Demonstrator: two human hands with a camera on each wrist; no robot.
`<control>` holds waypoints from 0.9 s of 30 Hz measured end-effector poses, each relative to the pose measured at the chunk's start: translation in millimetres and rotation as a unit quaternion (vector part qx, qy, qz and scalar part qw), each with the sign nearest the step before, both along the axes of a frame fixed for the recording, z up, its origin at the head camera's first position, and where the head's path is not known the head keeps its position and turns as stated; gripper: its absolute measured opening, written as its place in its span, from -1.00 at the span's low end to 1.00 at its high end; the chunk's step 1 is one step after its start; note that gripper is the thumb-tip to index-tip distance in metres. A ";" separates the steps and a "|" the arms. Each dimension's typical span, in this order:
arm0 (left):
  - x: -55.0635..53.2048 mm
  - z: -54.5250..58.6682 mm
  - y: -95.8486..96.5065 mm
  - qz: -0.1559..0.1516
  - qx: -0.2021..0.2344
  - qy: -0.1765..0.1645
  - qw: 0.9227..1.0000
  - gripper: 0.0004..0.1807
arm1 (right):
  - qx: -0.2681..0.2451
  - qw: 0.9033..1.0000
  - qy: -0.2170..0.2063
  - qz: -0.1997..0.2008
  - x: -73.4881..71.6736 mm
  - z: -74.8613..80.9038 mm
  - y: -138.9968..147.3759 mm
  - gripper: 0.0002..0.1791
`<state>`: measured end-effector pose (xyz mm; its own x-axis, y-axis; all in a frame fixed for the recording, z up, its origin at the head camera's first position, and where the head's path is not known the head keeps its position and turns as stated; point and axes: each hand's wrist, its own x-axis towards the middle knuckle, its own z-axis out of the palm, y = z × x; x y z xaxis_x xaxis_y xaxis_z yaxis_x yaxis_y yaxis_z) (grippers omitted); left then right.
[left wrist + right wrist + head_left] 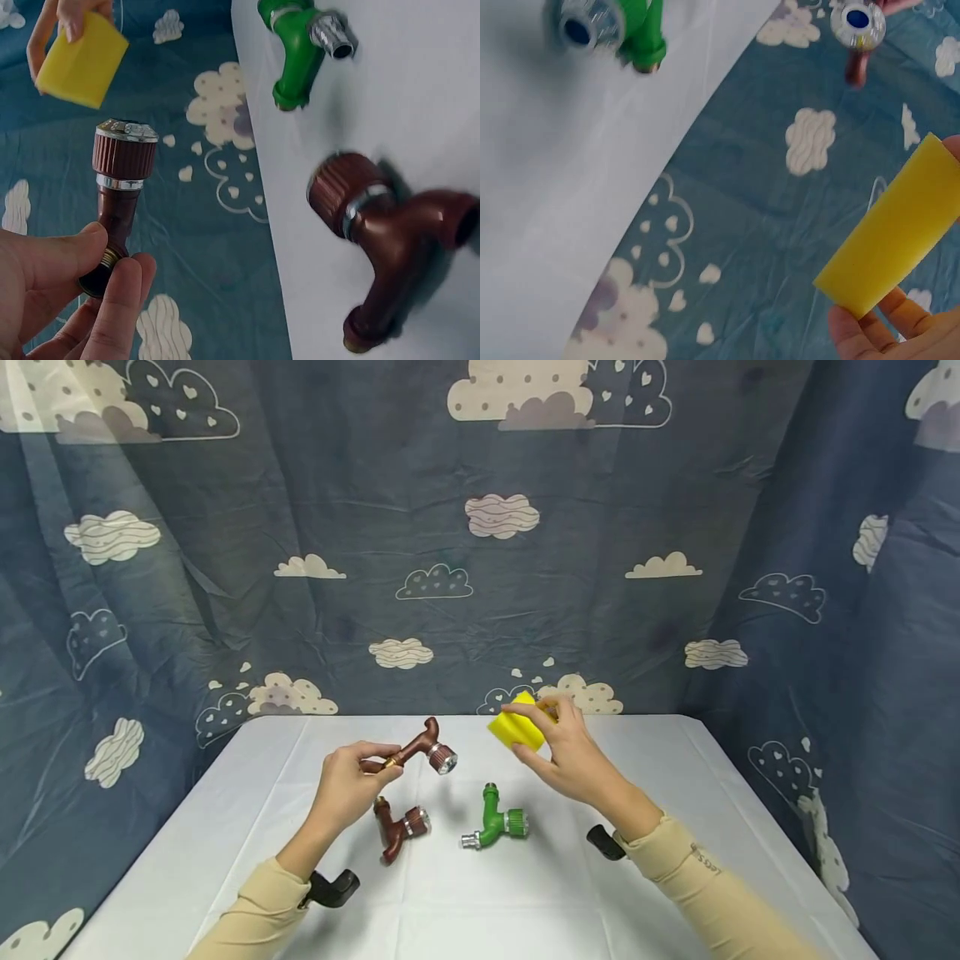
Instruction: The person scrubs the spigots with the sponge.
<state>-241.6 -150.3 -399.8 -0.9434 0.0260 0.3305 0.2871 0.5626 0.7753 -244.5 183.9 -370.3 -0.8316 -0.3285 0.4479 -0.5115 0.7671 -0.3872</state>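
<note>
My left hand (348, 785) pinches a brown tap (415, 747) by its threaded inlet end, held above the table; in the left wrist view its ribbed knob with a silver cap points up. To the right, my right hand (567, 750) grips a yellow sponge (517, 723) between thumb and fingers, also raised. The held tap and the sponge are apart. Below the left hand a second brown tap (397, 828) lies on the white table. A green tap (495, 819) with a silver spout lies to its right, between the two hands.
The white-covered table (480, 910) ends at a dark blue curtain (360, 527) with a cloud print, which also hangs along both sides. Black wrist camera mounts (333, 888) sit at both cuffs.
</note>
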 end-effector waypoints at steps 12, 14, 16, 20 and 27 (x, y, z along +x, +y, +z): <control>12.1 0.3 29.0 -0.044 0.009 0.017 0.999 -0.70 | 0.031 0.999 -0.003 0.037 12.7 -4.8 -35.9 -0.40; 13.9 0.7 32.9 -0.053 0.017 0.018 0.998 -0.70 | 0.042 0.998 -0.001 0.041 12.5 -7.3 -39.4 -0.40; 15.3 0.9 35.6 -0.060 0.023 0.019 0.998 -0.70 | 0.052 0.998 0.002 0.043 11.9 -9.8 -41.0 -0.41; 17.2 1.9 37.8 -0.065 0.024 0.019 0.997 -0.71 | 0.062 0.997 -0.001 0.048 11.1 -11.8 -41.3 -0.44; 17.7 1.1 40.2 -0.065 0.018 0.021 0.998 -0.71 | 0.060 0.996 -0.016 0.062 12.2 -11.0 -42.8 -0.49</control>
<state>-223.9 -110.0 -398.7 -0.9185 0.1342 0.3720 0.3877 0.4916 0.7798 -232.3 141.1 -381.4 -0.7943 -0.4793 0.3734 -0.5944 0.7402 -0.3142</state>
